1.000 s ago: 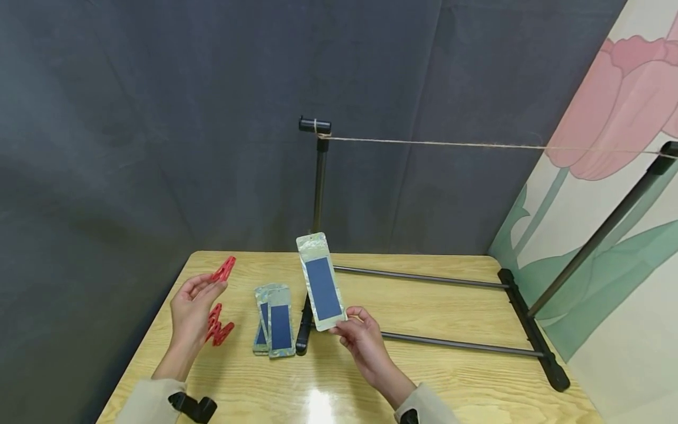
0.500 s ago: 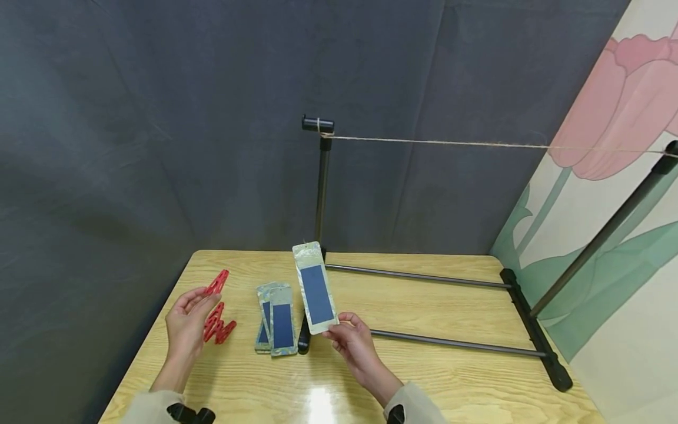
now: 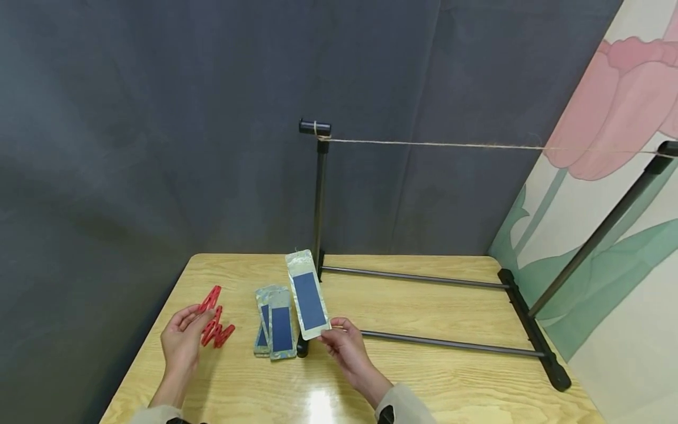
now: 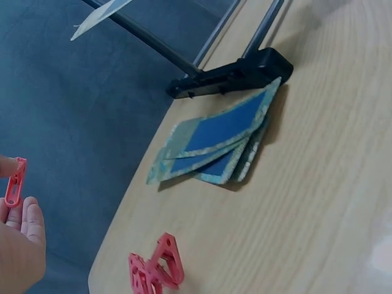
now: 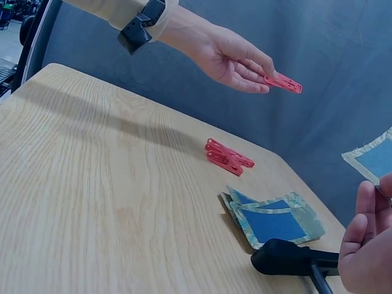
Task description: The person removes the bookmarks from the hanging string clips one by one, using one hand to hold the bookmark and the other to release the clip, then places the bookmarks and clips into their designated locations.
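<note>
My left hand pinches a red clothespin between thumb and fingers, raised above the table at the left. Below it, several more red clothespins lie in a small heap on the wood. With its fingertips my right hand holds the lower right corner of a long bookmark-like card, pale patterned border around a dark blue panel. The card tilts, top leaning left, in front of the rack's left post. Between my hands a fanned stack of similar cards rests on the table.
A black metal rack stands on the wooden table, its foot close beside the card stack. Thin twine runs between its two post tops. A dark curtain hangs behind; a flower-painted wall is at right.
My left hand has lowered with its clothespin, toward the heap. My right hand has shifted left and slightly down with the card. The stack and rack stay in place.
</note>
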`<action>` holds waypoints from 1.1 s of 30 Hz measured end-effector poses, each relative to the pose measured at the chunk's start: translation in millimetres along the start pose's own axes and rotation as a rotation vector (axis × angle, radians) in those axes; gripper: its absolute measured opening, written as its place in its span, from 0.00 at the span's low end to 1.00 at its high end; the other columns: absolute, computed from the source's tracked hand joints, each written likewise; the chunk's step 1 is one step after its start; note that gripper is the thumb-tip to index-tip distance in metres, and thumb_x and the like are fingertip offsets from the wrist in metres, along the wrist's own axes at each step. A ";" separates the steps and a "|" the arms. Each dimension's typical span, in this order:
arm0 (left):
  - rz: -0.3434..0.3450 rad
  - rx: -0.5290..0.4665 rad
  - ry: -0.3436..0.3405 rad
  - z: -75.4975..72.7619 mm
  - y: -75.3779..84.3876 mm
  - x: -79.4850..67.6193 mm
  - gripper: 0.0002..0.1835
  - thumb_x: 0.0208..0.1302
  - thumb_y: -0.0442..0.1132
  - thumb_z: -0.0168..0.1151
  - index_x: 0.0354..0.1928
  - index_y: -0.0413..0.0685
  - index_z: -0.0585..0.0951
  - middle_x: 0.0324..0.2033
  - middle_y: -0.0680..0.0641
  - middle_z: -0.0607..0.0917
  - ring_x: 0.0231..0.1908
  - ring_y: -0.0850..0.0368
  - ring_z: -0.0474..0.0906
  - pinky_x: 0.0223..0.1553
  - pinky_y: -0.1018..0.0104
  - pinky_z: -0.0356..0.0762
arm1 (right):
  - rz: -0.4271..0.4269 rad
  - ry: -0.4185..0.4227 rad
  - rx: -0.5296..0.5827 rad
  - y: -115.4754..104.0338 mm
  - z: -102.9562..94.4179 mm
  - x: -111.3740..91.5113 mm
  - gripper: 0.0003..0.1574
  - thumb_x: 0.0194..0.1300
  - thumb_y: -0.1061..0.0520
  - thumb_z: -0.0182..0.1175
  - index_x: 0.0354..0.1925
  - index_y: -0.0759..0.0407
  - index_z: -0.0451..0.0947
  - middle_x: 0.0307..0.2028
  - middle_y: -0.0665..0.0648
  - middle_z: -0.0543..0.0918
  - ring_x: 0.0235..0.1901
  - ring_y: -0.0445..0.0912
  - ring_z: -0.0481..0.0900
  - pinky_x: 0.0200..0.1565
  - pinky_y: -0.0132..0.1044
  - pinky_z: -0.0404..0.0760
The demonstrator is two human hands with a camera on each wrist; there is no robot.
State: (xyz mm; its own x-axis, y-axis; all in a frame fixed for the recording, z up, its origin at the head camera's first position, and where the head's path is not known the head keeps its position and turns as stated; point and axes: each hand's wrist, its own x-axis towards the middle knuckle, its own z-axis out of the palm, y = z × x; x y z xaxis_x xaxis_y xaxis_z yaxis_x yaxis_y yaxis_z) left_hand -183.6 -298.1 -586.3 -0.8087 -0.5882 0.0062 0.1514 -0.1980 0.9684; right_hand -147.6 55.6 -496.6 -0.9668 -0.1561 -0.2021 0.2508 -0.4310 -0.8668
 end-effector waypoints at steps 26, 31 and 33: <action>-0.036 0.165 0.138 -9.4 -11.5 -12.7 0.29 0.39 0.40 0.84 0.46 0.45 0.82 0.35 0.54 0.86 0.34 0.64 0.84 0.32 0.74 0.80 | 0.055 0.019 0.016 38.8 17.7 10.5 0.16 0.56 0.73 0.58 0.43 0.66 0.67 0.23 0.51 0.80 0.23 0.37 0.77 0.25 0.24 0.68; -0.073 0.184 0.132 -8.1 8.6 -27.2 0.25 0.40 0.37 0.82 0.44 0.45 0.84 0.31 0.56 0.85 0.32 0.67 0.82 0.31 0.76 0.79 | 0.065 0.025 0.010 44.8 17.6 12.1 0.16 0.56 0.73 0.58 0.42 0.66 0.67 0.22 0.51 0.81 0.23 0.37 0.78 0.24 0.24 0.69; -0.071 0.214 0.119 -4.0 22.7 -37.2 0.24 0.41 0.36 0.82 0.43 0.44 0.84 0.30 0.58 0.84 0.31 0.68 0.81 0.30 0.77 0.78 | 0.068 0.029 0.003 47.0 17.6 12.0 0.15 0.56 0.73 0.57 0.42 0.66 0.68 0.22 0.51 0.81 0.23 0.37 0.78 0.24 0.24 0.69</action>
State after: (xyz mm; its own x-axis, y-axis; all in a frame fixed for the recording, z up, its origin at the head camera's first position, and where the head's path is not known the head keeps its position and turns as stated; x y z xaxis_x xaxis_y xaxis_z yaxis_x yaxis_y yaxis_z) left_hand -147.8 -283.9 -565.6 -0.7385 -0.6694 -0.0806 -0.0372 -0.0789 0.9962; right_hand -146.6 17.8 -531.8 -0.9485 -0.1593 -0.2737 0.3161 -0.4231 -0.8492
